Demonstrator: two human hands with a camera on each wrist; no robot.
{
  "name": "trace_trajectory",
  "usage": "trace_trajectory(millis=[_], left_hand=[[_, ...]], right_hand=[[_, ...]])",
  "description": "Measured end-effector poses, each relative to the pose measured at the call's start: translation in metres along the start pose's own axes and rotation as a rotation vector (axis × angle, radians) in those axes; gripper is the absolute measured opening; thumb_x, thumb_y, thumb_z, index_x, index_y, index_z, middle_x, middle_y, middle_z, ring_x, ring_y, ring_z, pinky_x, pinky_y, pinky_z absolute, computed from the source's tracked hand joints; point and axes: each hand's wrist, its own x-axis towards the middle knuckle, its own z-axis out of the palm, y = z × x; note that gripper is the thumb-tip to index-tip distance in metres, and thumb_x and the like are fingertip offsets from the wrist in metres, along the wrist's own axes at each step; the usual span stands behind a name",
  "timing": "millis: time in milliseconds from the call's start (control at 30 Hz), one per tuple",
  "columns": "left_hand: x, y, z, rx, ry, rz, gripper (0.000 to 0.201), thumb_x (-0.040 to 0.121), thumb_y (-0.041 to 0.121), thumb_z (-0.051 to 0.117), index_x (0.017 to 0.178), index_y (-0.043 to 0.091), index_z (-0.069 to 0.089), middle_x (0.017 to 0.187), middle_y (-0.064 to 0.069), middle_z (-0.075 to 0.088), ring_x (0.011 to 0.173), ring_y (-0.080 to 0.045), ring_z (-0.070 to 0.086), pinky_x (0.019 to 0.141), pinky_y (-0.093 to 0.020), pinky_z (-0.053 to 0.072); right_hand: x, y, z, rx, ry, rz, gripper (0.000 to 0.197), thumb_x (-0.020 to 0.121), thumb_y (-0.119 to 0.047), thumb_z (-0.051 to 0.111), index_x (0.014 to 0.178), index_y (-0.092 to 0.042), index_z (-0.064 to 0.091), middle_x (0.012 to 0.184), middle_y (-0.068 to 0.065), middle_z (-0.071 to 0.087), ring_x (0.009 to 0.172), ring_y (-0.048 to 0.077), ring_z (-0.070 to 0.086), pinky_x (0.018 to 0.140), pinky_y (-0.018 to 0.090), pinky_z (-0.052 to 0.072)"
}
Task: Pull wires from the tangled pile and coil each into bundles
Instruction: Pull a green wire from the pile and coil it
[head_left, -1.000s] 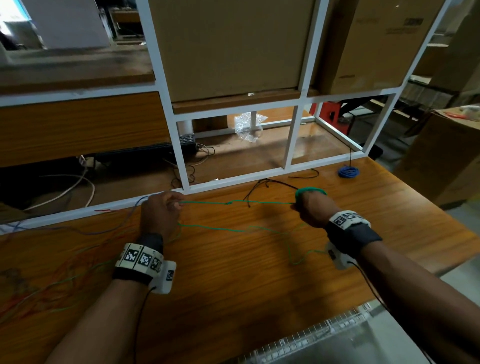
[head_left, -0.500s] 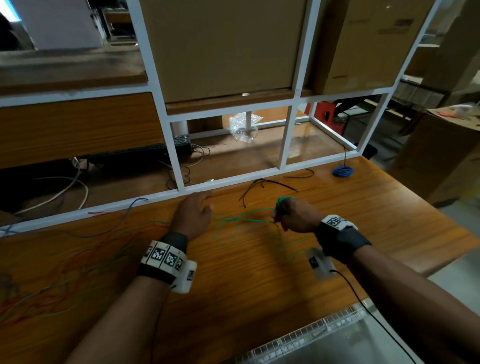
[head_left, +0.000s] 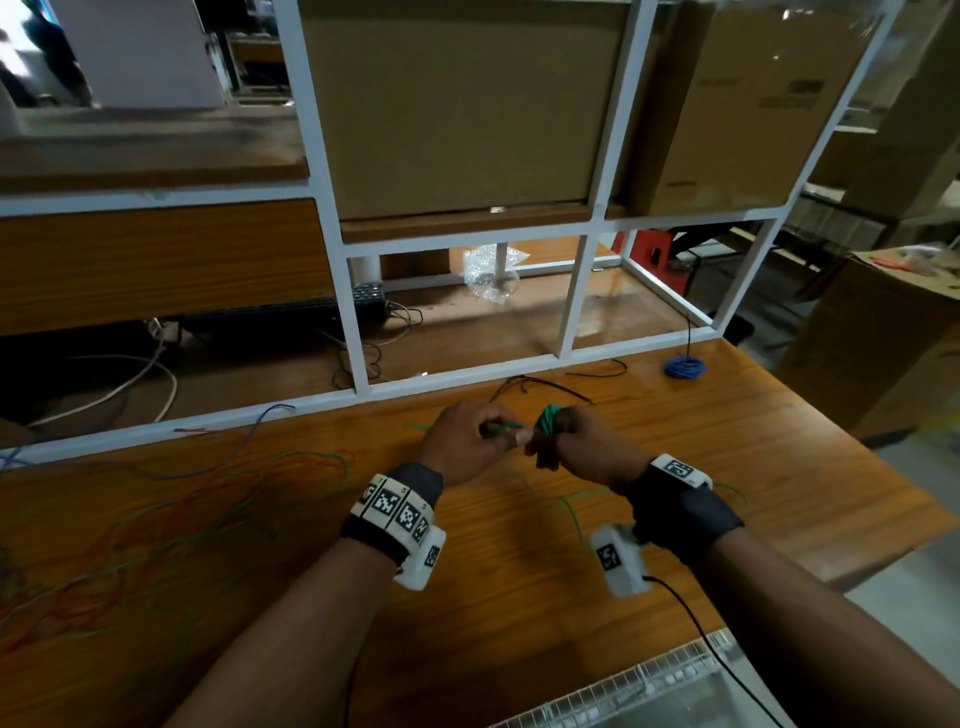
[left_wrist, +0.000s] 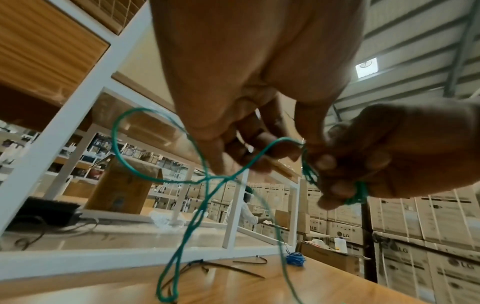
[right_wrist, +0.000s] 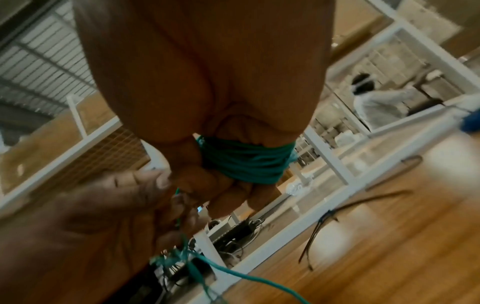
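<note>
Head view, left hand (head_left: 470, 441) grip pinching green wire (head_left: 506, 427), right hand (head_left: 582, 444) grip clutching its coil, near frame rail (head_left: 311, 402)

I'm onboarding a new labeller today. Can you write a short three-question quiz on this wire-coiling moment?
1. True or false: the green wire is wound around the right hand.
2. What does the left hand pinch? A) black cable ties B) green wire C) blue bundle
3. Fill in: the finished blue bundle lies on the wooden ____.

Key: 1 true; 2 B; 3 table.
</note>
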Motion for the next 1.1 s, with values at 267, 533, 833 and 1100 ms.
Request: trace_trajectory(millis=[267,533,833,1100], left_hand=[[-0.004,0.014,-0.018,0.061,-0.044,0.266,0.007,0.083,0.028,0.079,0.085,0.022,0.079,0.084,0.013,0.071,0.079,-0.003,0.064,0.068,-0.023,0.052],[0.006,0.010,-0.033,-0.008,0.013,0.400,0.017,0.084,0.047,0.071,0.093,0.034,0.076,0.082,0.019,0.069,0.084,-0.015,0.057,0.076,-0.038,0.048],[0.005,-0.014,-0.005,-0.049,-0.029,0.105,0.005,0.090,0.034,0.072,0.089,0.033,0.076,0.097,0.016,0.073,0.093,-0.002,0.066,0.088,-0.042,0.055],[-0.013,-0.013,0.005,0.023,0.060,0.080,0.028,0.094,0.029,0.066,0.121,0.036,0.069,0.112,0.008,0.071,0.100,-0.008,0.064,0.087,-0.033,0.055]], right_hand=[[-0.029,-0.009,-0.009,0.237,-0.478,0.100,0.037,0.103,-0.021,0.061,0.073,0.001,0.066,0.066,0.008,0.061,0.067,0.015,0.065,0.083,0.027,0.052],[-0.038,-0.020,-0.010,0.942,-0.865,-0.165,0.020,0.105,-0.016,0.051,0.105,-0.005,0.067,0.098,0.013,0.077,0.117,0.028,0.066,0.111,0.040,0.044],[-0.004,-0.051,-0.004,1.563,-0.197,-0.236,0.030,0.104,-0.023,0.047,0.109,-0.005,0.070,0.125,0.016,0.071,0.123,0.025,0.066,0.121,0.039,0.032],[0.023,-0.027,0.005,-0.081,0.281,-0.219,0.032,0.105,-0.041,0.051,0.096,-0.020,0.074,0.095,0.004,0.075,0.093,0.021,0.071,0.086,0.052,0.058]])
